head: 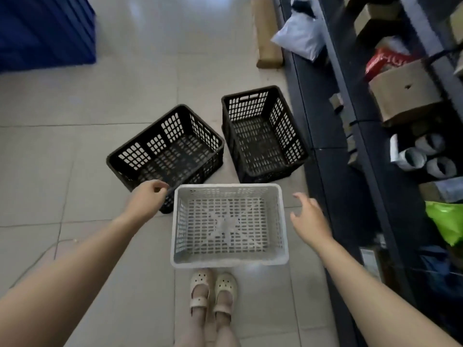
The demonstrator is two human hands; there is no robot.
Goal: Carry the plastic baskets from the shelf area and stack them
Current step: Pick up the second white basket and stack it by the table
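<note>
- My left hand (146, 197) has its fingers curled at the near rim of the left black basket (140, 156); I cannot tell whether they grip it.
- My right hand (309, 219) is loosely spread, near the white basket's (225, 187) right far corner, touching nothing.
- All stand on a pale tiled floor (75, 146); a dark shelf (325, 121) runs along my right, loaded with a cardboard box (406, 93) and bags.
- The white basket sits just before my feet, with the right black basket (248, 93) beyond it by the shelf; each shows its slotted bottom.
</note>
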